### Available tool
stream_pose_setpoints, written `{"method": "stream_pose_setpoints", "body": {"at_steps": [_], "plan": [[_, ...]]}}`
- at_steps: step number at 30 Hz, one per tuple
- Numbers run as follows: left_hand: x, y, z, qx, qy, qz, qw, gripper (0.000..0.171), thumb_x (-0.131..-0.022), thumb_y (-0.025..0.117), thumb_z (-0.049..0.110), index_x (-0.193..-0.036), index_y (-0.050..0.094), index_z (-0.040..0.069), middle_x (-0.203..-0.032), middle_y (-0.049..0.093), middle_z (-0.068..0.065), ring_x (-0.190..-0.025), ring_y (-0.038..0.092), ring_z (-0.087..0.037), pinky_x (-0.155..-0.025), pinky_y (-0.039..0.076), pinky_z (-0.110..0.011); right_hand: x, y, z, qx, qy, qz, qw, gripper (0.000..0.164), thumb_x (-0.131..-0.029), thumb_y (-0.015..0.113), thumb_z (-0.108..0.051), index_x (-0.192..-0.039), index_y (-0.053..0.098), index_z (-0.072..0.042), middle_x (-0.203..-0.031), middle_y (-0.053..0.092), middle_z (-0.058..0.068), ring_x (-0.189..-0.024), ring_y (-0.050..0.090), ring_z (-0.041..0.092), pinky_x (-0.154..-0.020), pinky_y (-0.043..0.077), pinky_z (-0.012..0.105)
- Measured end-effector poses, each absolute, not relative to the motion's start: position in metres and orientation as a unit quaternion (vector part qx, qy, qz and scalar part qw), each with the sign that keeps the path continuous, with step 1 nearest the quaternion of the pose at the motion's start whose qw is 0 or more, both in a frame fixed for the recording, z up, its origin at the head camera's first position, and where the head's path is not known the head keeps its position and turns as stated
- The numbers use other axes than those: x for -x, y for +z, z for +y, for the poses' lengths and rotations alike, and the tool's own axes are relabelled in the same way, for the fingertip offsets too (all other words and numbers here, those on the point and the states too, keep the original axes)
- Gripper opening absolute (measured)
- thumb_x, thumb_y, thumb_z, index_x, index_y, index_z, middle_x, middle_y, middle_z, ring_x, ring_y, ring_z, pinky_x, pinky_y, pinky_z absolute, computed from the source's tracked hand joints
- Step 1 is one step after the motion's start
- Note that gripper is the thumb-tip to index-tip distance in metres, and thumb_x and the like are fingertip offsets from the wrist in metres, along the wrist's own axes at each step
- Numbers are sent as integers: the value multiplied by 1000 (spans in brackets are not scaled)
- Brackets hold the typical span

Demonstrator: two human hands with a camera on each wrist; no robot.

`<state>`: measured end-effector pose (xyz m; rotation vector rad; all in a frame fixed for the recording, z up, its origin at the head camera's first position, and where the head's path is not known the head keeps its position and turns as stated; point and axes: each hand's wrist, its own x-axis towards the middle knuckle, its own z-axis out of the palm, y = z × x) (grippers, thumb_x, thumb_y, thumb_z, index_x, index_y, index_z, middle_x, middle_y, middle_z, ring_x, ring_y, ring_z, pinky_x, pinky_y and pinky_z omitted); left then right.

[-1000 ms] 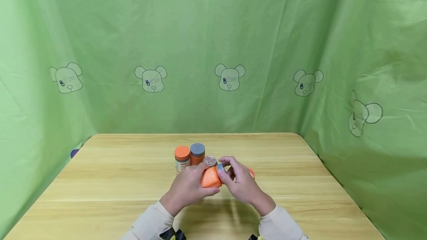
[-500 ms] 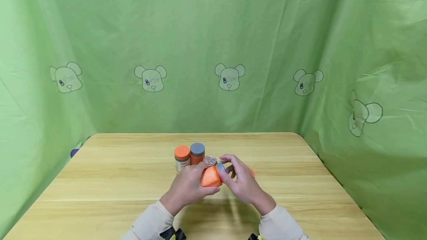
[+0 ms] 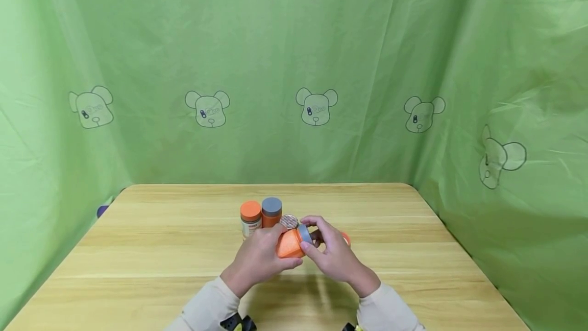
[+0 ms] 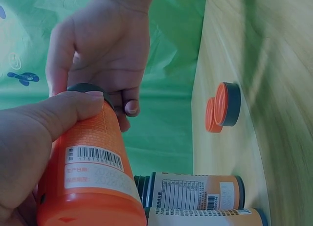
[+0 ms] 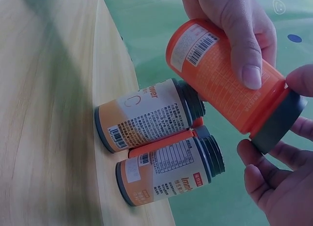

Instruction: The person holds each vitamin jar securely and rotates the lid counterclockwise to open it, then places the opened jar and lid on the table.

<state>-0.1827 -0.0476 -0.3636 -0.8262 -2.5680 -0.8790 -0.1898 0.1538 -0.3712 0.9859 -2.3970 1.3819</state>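
Note:
My left hand (image 3: pixel 259 254) grips an orange bottle (image 3: pixel 288 245), which is tilted with its neck toward the right. In the right wrist view the left thumb lies along the side of this bottle (image 5: pixel 220 74). My right hand (image 3: pixel 333 254) pinches the dark grey cap (image 3: pixel 304 234) at its mouth, thumb on one side and fingers on the other. Whether the cap is fully seated cannot be told. Just beyond the hands stands a bottle with a foil-sealed top (image 3: pixel 289 221). Two uncapped bottles, a nearer one (image 5: pixel 171 169) and another (image 5: pixel 146 113), show threaded necks in the right wrist view.
Behind the left hand stand an orange-lidded bottle (image 3: pixel 251 213) and a grey-lidded orange bottle (image 3: pixel 272 208). Two loose caps, one orange (image 4: pixel 211 116) and one dark grey with an orange inside (image 4: pixel 229 104), lie on the wooden table (image 3: pixel 161 249). Green curtains (image 3: pixel 257 152) surround the table.
My right fingers and thumb have shifted around the grey cap, and more of the cap shows now. The left hand and the orange bottle stay almost in place.

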Motion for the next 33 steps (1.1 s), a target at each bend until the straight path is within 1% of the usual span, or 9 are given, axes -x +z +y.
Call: {"method": "stream_pose_setpoints", "body": {"at_steps": [2,5,8,12,17,20,22,29,33], "plan": [[183,-363,-47,288,-305,-895,155,51,-71,86,38,-103,62,6,-77,58,3,-61,50,-6,-51,41,-20,190,-371,155,-344,467,-807,108,39,-92,60,-5,-127,47,5,-103,58,10,-83,61,17,-67,51,29],[183,-363,-47,291,-304,-894,158,50,-70,86,38,-102,62,6,-76,58,3,-60,49,-6,-52,41,-20,191,-371,155,-347,460,-809,118,37,-93,58,-7,-128,47,3,-107,58,11,-86,62,18,-67,50,30],[183,-362,-47,294,-306,-892,158,50,-70,86,37,-100,62,6,-75,58,3,-60,49,-7,-52,41,-21,192,-372,154,-336,452,-818,117,33,-98,54,-13,-127,49,2,-107,59,11,-78,62,15,-62,50,29],[183,-361,-47,294,-306,-891,161,49,-70,86,37,-101,62,7,-76,59,3,-61,50,-7,-53,42,-21,193,-372,153,-316,458,-826,88,29,-100,52,-17,-123,52,0,-102,60,7,-69,59,13,-57,49,28],[183,-361,-48,292,-303,-894,156,50,-70,86,38,-101,62,6,-76,58,3,-61,50,-7,-53,41,-21,193,-372,153,-328,461,-821,78,30,-97,55,-12,-124,52,1,-105,59,8,-74,58,11,-64,51,29],[183,-361,-48,293,-303,-893,155,50,-70,86,39,-100,62,6,-77,59,3,-62,50,-7,-53,41,-21,192,-371,155,-343,459,-816,83,34,-96,56,-8,-127,49,3,-109,59,10,-80,59,15,-70,51,31],[183,-362,-48,292,-301,-895,154,51,-70,86,39,-100,62,6,-76,58,3,-61,50,-7,-53,41,-21,193,-372,155,-347,458,-814,87,35,-96,55,-8,-128,48,4,-109,59,11,-83,59,17,-71,51,33],[183,-363,-47,288,-299,-896,155,50,-69,86,39,-98,62,7,-75,56,3,-61,49,-8,-53,41,-22,193,-372,153,-320,460,-825,79,30,-99,52,-14,-126,51,1,-106,59,8,-71,57,9,-60,49,28],[182,-364,-47,290,-302,-895,153,49,-70,86,38,-99,62,6,-76,56,4,-61,49,-8,-53,41,-21,191,-369,151,-309,463,-828,74,28,-98,54,-15,-123,53,-2,-101,59,4,-70,56,10,-60,48,28]]}}
